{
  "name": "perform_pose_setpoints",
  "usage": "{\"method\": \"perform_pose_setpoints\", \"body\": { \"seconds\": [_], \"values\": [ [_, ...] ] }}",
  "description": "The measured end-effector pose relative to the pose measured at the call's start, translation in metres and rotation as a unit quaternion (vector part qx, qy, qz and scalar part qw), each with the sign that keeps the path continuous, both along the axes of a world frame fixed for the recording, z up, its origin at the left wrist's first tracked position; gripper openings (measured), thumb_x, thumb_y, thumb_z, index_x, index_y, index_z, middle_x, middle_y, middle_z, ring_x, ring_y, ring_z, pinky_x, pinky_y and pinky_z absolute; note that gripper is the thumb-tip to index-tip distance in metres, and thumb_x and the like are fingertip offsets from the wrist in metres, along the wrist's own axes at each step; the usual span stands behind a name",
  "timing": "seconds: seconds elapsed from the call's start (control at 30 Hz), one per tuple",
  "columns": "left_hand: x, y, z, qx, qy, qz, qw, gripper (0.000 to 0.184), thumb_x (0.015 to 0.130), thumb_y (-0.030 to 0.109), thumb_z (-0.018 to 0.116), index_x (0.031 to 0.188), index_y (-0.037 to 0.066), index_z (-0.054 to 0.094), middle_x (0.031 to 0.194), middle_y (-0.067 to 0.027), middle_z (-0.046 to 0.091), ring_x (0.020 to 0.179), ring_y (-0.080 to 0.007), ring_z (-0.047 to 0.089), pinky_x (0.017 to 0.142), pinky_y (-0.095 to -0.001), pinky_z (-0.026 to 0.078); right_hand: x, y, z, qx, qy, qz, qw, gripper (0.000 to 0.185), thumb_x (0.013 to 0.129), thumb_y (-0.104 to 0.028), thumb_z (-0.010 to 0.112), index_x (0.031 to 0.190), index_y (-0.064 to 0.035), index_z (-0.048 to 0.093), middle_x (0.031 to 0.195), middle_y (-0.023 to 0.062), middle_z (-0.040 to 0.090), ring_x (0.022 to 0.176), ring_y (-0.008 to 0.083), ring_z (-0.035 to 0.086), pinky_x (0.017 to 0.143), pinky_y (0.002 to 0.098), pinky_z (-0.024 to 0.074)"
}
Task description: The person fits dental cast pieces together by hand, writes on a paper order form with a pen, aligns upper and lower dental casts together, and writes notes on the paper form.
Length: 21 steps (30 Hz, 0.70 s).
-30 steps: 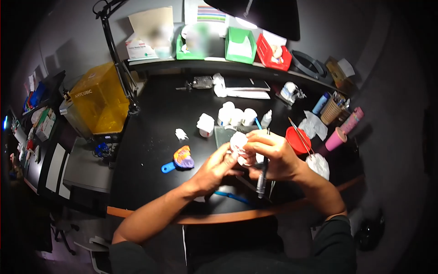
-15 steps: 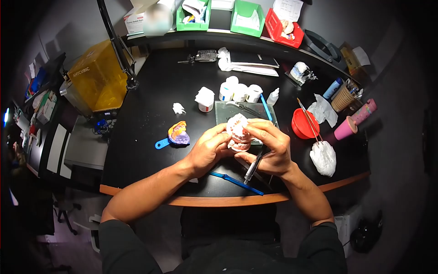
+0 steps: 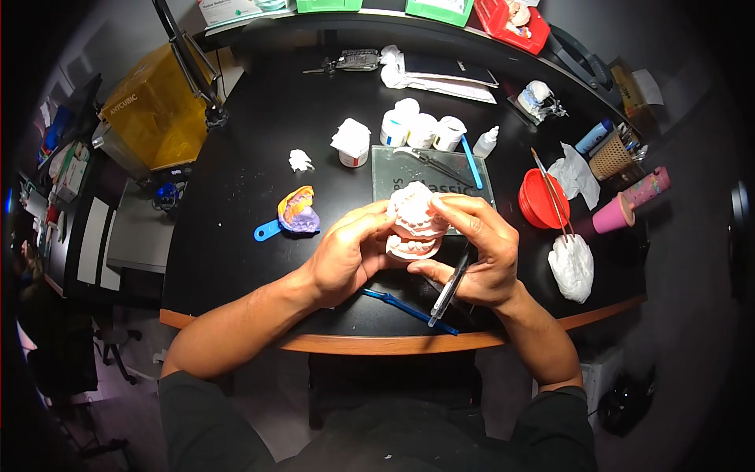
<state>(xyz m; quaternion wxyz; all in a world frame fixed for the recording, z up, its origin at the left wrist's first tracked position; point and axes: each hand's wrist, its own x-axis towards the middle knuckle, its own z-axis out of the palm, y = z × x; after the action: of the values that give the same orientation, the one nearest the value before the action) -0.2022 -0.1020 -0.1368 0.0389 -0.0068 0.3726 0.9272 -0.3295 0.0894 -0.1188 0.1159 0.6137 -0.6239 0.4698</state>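
Two plaster dental casts are held over the desk, the upper cast (image 3: 414,206) sitting above the lower cast (image 3: 413,248), with rows of teeth visible on both. My left hand (image 3: 344,250) is closed on the casts from the left. My right hand (image 3: 489,252) touches the upper cast with its fingertips, the thumb near the lower one. A clear-barrelled pen (image 3: 447,299) also rests in my right hand, pointing down toward the desk edge. Behind the casts lies a glass slab (image 3: 385,169) with a dark-handled tool (image 3: 432,163). Nearer me is a blue strip-like tool (image 3: 409,308).
Left on the desk (image 3: 228,275) is a dental impression (image 3: 300,211) in a blue-handled tray. White jars (image 3: 422,130) stand behind the slab. A red bowl (image 3: 543,200), a brush (image 3: 548,177), a white crumpled bundle (image 3: 572,269) and a pink cup (image 3: 613,215) are at right.
The view has shifted, so the shelf bins sit higher in it. The casts have tilted slightly, showing more of the lower teeth. Both hands keep their hold, and the pen stays in my right hand.
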Motion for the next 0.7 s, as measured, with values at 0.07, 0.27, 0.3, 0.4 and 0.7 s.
{"method": "perform_pose_setpoints", "body": {
  "seconds": [0.07,0.27,0.3,0.4,0.7],
  "values": [
    [0.000,0.000,-0.002,-0.008,0.004,0.000,1.000,0.046,0.111,0.024,0.044,0.147,-0.003,0.048,0.138,-0.0190,0.063,0.125,-0.0283,0.065,0.107,-0.0449,0.053,0.002,-0.002,0.003,-0.005,-0.002,-0.009,1.000,0.074,0.063,-0.022,0.100,0.126,0.0020,0.071,0.118,0.0209,0.072,0.108,0.0317,0.073,0.092,0.0383,0.0614],
    [-0.002,-0.001,-0.004,-0.028,0.003,0.005,1.000,0.050,0.111,0.029,0.043,0.150,-0.004,0.045,0.138,-0.0205,0.062,0.128,-0.0299,0.064,0.108,-0.0452,0.053,0.001,-0.002,0.001,-0.003,-0.015,0.005,1.000,0.057,0.072,-0.017,0.095,0.121,0.0027,0.073,0.116,0.0203,0.072,0.108,0.0325,0.072,0.092,0.0395,0.0598],
    [-0.001,-0.001,-0.002,-0.032,0.002,0.005,0.999,0.051,0.111,0.029,0.043,0.150,-0.003,0.044,0.139,-0.0207,0.061,0.128,-0.0300,0.063,0.109,-0.0453,0.053,-0.001,-0.001,0.000,-0.004,-0.014,0.005,1.000,0.054,0.074,-0.015,0.094,0.121,0.0026,0.074,0.116,0.0201,0.072,0.107,0.0325,0.072,0.091,0.0392,0.0598],
    [0.001,-0.002,0.000,-0.041,0.003,0.001,0.999,0.052,0.111,0.028,0.044,0.152,-0.003,0.042,0.142,-0.0208,0.060,0.129,-0.0301,0.063,0.109,-0.0456,0.053,0.002,-0.002,0.003,-0.008,-0.031,0.012,0.999,0.043,0.078,-0.006,0.089,0.118,0.0026,0.075,0.113,0.0184,0.072,0.106,0.0311,0.073,0.088,0.0374,0.0598],
    [0.003,0.000,0.014,-0.142,0.031,0.003,0.989,0.059,0.088,-0.005,0.068,0.143,-0.003,0.047,0.129,-0.0157,0.067,0.118,-0.0202,0.068,0.102,-0.0347,0.057,-0.001,0.000,0.004,-0.002,-0.075,0.027,0.997,0.034,0.079,-0.004,0.088,0.111,0.0021,0.076,0.107,0.0169,0.072,0.106,0.0294,0.073,0.087,0.0363,0.0601]
  ]
}}
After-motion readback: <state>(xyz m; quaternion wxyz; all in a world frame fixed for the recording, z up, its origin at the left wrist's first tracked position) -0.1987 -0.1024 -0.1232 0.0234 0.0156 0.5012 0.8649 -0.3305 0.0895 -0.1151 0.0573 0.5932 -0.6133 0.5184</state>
